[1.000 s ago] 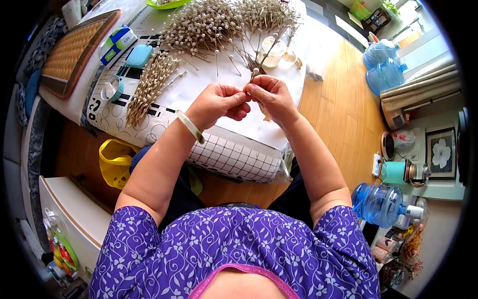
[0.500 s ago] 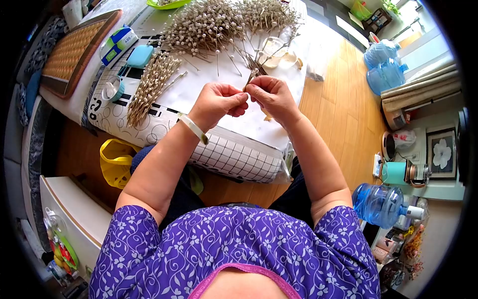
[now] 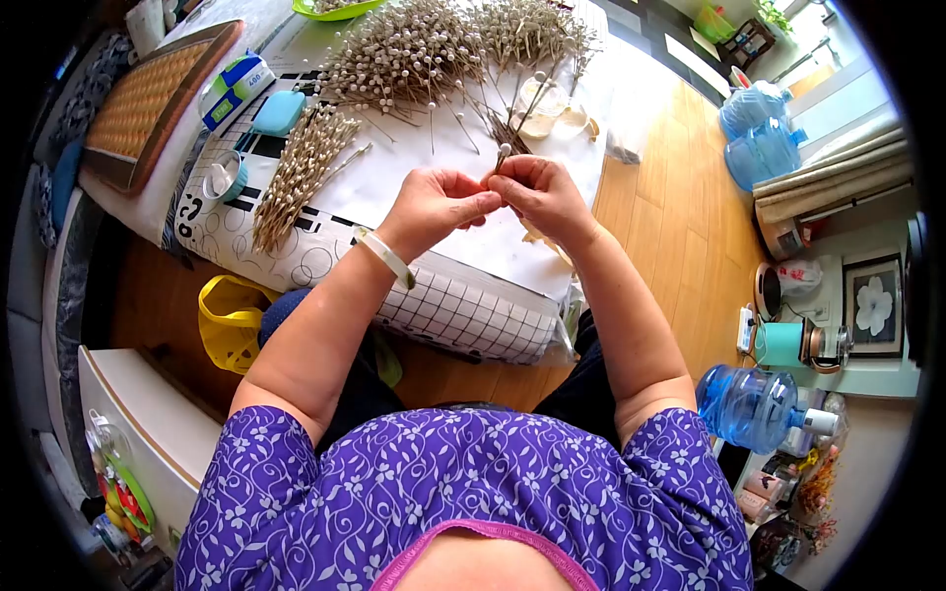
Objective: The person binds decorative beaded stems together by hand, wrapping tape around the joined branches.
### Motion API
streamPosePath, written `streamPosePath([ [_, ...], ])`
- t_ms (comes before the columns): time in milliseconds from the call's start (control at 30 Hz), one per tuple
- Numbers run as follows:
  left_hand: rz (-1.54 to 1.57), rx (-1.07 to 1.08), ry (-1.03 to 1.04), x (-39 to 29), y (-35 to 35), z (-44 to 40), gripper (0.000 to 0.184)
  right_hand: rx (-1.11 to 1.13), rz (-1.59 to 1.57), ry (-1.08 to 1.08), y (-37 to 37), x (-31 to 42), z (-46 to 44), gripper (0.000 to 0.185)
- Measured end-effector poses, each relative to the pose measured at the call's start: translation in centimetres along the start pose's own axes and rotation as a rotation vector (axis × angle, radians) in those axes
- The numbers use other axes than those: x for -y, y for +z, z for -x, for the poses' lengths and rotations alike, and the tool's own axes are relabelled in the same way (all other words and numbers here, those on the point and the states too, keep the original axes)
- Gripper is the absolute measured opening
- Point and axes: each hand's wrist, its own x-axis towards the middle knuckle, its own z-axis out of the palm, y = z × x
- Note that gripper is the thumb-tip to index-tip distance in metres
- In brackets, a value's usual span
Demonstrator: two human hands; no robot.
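My right hand [image 3: 542, 199] pinches a thin stem with a round white bud [image 3: 506, 150] at its top, held upright over the table. Against its fingertips sits my left hand [image 3: 439, 210], with thumb and fingers pressed together. What lies between the left fingers is hidden. A pale bangle [image 3: 384, 256] circles the left wrist. Just beyond the hands lies a small bunch of dark stems [image 3: 507, 131]. Farther back spreads a big heap of white-budded dried stems [image 3: 404, 59]. To the left, a narrower bundle of budded stems [image 3: 304, 172] rests on the table.
Round pale dishes [image 3: 542, 103] stand behind the right hand. On the left are a blue case [image 3: 279, 113], a tissue pack [image 3: 236, 89] and a small round tub [image 3: 225, 177]. A yellow basket [image 3: 235, 320] is below the table edge. Water bottles [image 3: 764, 148] stand right.
The white bud now stands more clearly above my right fingertips. My left hand has shifted slightly to the right, its thumb straighter and closer against the right hand.
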Motion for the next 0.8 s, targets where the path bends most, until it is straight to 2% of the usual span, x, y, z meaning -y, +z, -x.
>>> streamPosePath([
  [67, -0.199, 0.021, -0.007, -0.6, -0.1, -0.2, 0.02, 0.001, 0.033, -0.022, 0.0, -1.1, -0.2, 0.015],
  [133, -0.145, 0.062, 0.051, 0.1, -0.1, -0.5, 0.021, 0.028, 0.109, -0.006, 0.4, -0.6, -0.1, 0.014],
  [167, -0.088, 0.1, 0.109, 0.6, -0.2, -0.7, 0.022, 0.04, -0.007, -0.014, 1.0, -1.0, -0.1, 0.013],
  [233, -0.094, 0.11, 0.136, 1.2, -0.5, -0.8, 0.021, 0.056, 0.285, -0.053, 1.3, -0.6, 0.0, 0.012],
  [333, -0.077, 0.023, 0.175, 1.6, -0.5, -1.0, 0.016, 0.036, 0.091, 0.074, 1.2, -0.5, -0.1, 0.015],
  [433, -0.117, 0.043, 0.184, 1.1, -1.0, -1.1, 0.016, 0.034, 0.147, 0.117, 0.8, -0.6, -0.2, 0.017],
  [600, -0.136, -0.011, 0.148, 0.6, -1.5, -1.2, 0.011, 0.069, 0.161, 0.117, 1.1, -0.5, -0.2, 0.017],
  [800, 0.001, 0.032, 0.077, -0.5, -1.0, -0.7, 0.017, 0.106, 0.083, 0.09, 1.8, 0.3, 0.0, 0.012],
])
